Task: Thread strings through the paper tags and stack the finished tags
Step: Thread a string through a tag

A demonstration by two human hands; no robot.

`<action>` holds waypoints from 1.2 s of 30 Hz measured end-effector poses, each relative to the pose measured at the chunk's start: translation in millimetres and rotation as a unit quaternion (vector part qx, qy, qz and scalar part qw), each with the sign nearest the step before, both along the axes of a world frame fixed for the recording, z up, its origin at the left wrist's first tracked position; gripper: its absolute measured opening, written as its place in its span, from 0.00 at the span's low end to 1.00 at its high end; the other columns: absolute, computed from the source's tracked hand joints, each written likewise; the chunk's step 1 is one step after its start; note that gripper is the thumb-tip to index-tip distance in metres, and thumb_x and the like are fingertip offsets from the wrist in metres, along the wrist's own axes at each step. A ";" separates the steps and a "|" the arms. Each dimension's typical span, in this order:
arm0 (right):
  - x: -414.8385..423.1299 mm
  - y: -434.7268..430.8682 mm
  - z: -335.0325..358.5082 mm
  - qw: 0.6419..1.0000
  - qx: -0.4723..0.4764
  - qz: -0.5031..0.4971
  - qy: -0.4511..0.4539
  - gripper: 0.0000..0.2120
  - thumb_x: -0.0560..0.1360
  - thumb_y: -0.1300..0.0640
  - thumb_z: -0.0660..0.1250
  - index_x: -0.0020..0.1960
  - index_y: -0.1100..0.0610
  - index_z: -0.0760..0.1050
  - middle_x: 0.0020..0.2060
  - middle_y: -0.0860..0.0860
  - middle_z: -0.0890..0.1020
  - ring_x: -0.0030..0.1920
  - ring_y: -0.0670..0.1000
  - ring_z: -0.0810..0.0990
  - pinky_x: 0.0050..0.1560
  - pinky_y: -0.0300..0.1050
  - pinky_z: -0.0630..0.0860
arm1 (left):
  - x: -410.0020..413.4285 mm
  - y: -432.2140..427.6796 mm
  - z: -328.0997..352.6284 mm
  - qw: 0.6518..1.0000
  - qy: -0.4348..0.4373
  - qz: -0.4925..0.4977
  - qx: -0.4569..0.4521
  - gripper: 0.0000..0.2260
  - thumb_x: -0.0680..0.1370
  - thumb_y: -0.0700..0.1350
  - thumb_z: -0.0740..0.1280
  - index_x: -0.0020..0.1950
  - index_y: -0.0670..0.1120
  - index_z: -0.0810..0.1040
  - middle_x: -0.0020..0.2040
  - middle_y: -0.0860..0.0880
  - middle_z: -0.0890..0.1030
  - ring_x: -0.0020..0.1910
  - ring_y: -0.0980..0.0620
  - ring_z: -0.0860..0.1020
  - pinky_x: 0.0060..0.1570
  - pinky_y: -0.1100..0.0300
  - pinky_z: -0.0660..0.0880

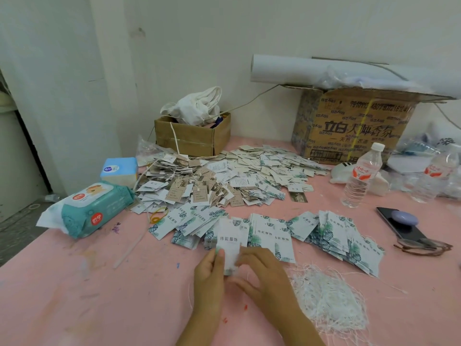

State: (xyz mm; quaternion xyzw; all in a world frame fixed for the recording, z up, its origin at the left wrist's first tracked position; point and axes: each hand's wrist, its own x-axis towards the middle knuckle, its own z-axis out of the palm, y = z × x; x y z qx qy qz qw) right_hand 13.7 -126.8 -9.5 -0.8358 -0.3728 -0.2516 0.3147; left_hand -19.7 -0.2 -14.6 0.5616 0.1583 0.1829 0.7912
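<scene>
A white paper tag (230, 242) with green leaf print stands upright between my hands, low in the middle of the pink table. My left hand (209, 275) grips its lower left edge with thumb and fingers. My right hand (262, 275) pinches its lower right part, fingers curled. A tangle of white strings (329, 298) lies just right of my right hand. Loose leaf-print tags (334, 236) are spread in a row behind my hands. A big heap of finished tags (224, 178) with strings lies farther back.
A wet-wipe pack (94, 211) and tissue pack (119, 171) lie left. A small open carton (192, 136) and a large printed carton (354, 126) stand against the wall. Water bottles (361, 176), a phone (401, 226) and glasses (424, 247) lie right.
</scene>
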 end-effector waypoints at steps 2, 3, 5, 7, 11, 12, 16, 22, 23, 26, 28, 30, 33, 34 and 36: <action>0.4 0.1 -1.3 0.999 0.006 -0.043 0.000 0.06 0.76 0.53 0.65 0.53 0.50 0.74 0.51 0.43 0.76 0.53 0.42 0.73 0.54 0.35 0.68 | 0.8 5.4 2.8 0.999 -0.002 0.037 -0.011 0.12 0.82 0.42 0.62 0.44 0.50 0.83 0.40 0.48 0.86 0.38 0.56 0.82 0.37 0.62 0.78; 1.7 1.9 -2.2 0.997 -0.005 -0.080 -0.013 0.08 0.75 0.58 0.67 0.53 0.51 0.75 0.51 0.45 0.77 0.52 0.44 0.74 0.53 0.36 0.67 | 1.0 7.0 4.1 0.999 0.002 0.048 -0.024 0.11 0.82 0.41 0.62 0.46 0.49 0.83 0.39 0.49 0.86 0.36 0.57 0.82 0.34 0.65 0.77; 5.7 10.9 -1.0 0.986 -0.056 -0.154 -0.003 0.18 0.67 0.65 0.74 0.56 0.54 0.79 0.52 0.48 0.81 0.54 0.49 0.79 0.55 0.41 0.70 | 0.8 7.7 4.4 0.998 0.009 0.059 -0.031 0.09 0.81 0.41 0.63 0.49 0.48 0.82 0.40 0.50 0.86 0.36 0.58 0.83 0.33 0.66 0.77; 11.0 23.1 2.8 0.970 -0.121 -0.211 0.021 0.26 0.66 0.62 0.76 0.63 0.56 0.77 0.61 0.51 0.80 0.63 0.52 0.78 0.63 0.51 0.72 | 0.4 7.4 3.0 0.998 0.016 0.056 -0.003 0.08 0.80 0.40 0.65 0.48 0.51 0.82 0.40 0.51 0.86 0.37 0.56 0.83 0.37 0.61 0.78; 26.7 31.3 -6.8 0.951 -0.202 -0.204 0.111 0.30 0.80 0.59 0.53 0.79 0.50 0.45 0.78 0.44 0.51 0.77 0.50 0.40 0.75 0.51 0.39 | -1.3 6.9 1.1 0.997 0.033 0.052 0.047 0.06 0.75 0.38 0.71 0.44 0.49 0.81 0.38 0.52 0.85 0.36 0.55 0.80 0.39 0.56 0.77; 29.0 31.0 -9.9 0.950 -0.206 -0.205 0.116 0.31 0.80 0.59 0.53 0.79 0.49 0.45 0.77 0.44 0.53 0.77 0.50 0.39 0.75 0.51 0.38 | -1.6 7.1 1.1 0.997 0.035 0.052 0.047 0.06 0.75 0.37 0.71 0.45 0.48 0.81 0.38 0.51 0.85 0.37 0.53 0.81 0.39 0.54 0.77; 26.8 29.2 -12.8 0.959 -0.154 -0.222 0.090 0.26 0.77 0.59 0.61 0.74 0.49 0.64 0.67 0.45 0.74 0.77 0.51 0.53 0.74 0.53 0.46 | 0.2 8.2 0.9 0.998 0.031 0.055 0.021 0.06 0.75 0.35 0.71 0.47 0.44 0.77 0.42 0.45 0.86 0.38 0.52 0.83 0.36 0.60 0.78; 22.0 29.8 -10.1 0.969 -0.068 -0.237 -0.018 0.15 0.62 0.60 0.79 0.48 0.54 0.84 0.37 0.51 0.85 0.51 0.57 0.83 0.55 0.51 0.70 | 2.6 7.9 1.3 0.997 0.029 0.049 -0.048 0.15 0.76 0.29 0.64 0.55 0.49 0.73 0.49 0.47 0.84 0.44 0.51 0.84 0.40 0.58 0.79; 21.8 29.7 -10.0 0.969 -0.058 -0.236 -0.032 0.13 0.63 0.60 0.78 0.47 0.54 0.84 0.35 0.50 0.85 0.48 0.56 0.84 0.53 0.50 0.67 | 2.7 7.9 1.4 0.997 0.025 0.045 -0.059 0.18 0.76 0.28 0.63 0.56 0.50 0.74 0.48 0.48 0.84 0.43 0.50 0.85 0.39 0.58 0.79; 20.0 30.4 -8.7 0.965 -0.073 -0.242 -0.066 0.15 0.60 0.61 0.79 0.46 0.53 0.84 0.31 0.47 0.82 0.41 0.52 0.82 0.46 0.45 0.66 | 2.5 6.4 2.3 0.996 0.012 0.022 -0.085 0.21 0.76 0.26 0.60 0.59 0.50 0.74 0.45 0.48 0.86 0.41 0.48 0.85 0.38 0.56 0.81; 20.2 29.0 -7.1 0.966 -0.042 -0.241 -0.079 0.14 0.60 0.62 0.78 0.45 0.53 0.84 0.28 0.47 0.81 0.32 0.51 0.80 0.39 0.43 0.69 | 2.6 5.2 1.1 0.997 0.016 0.016 -0.076 0.21 0.76 0.27 0.60 0.59 0.51 0.75 0.47 0.46 0.86 0.42 0.45 0.85 0.42 0.52 0.81; 19.5 26.2 -3.6 0.968 0.025 -0.244 -0.057 0.13 0.62 0.63 0.80 0.45 0.56 0.84 0.26 0.49 0.79 0.27 0.51 0.77 0.29 0.40 0.71 | 2.3 4.2 0.8 0.997 0.015 0.008 -0.073 0.22 0.76 0.27 0.59 0.58 0.52 0.75 0.44 0.49 0.86 0.39 0.48 0.85 0.36 0.57 0.81; 17.2 21.5 1.8 0.957 0.109 -0.268 -0.029 0.15 0.61 0.67 0.80 0.46 0.57 0.84 0.27 0.50 0.78 0.27 0.50 0.77 0.24 0.39 0.73 | 2.4 3.6 2.2 0.997 0.022 -0.006 -0.077 0.22 0.77 0.26 0.57 0.59 0.50 0.74 0.41 0.50 0.86 0.36 0.51 0.85 0.32 0.60 0.79; 15.7 20.0 5.0 0.953 0.131 -0.271 -0.025 0.15 0.62 0.68 0.79 0.46 0.56 0.83 0.29 0.49 0.79 0.28 0.50 0.78 0.25 0.38 0.74 | 1.9 3.0 2.8 0.996 0.026 -0.012 -0.081 0.22 0.77 0.26 0.57 0.61 0.50 0.74 0.44 0.48 0.86 0.40 0.48 0.85 0.37 0.56 0.81; 12.8 16.7 14.0 0.945 0.170 -0.276 -0.031 0.14 0.65 0.67 0.78 0.47 0.55 0.83 0.33 0.46 0.79 0.32 0.49 0.77 0.30 0.34 0.71 | 0.0 2.6 4.6 0.994 0.032 -0.028 -0.098 0.24 0.76 0.26 0.56 0.64 0.49 0.73 0.52 0.43 0.84 0.49 0.39 0.83 0.51 0.43 0.80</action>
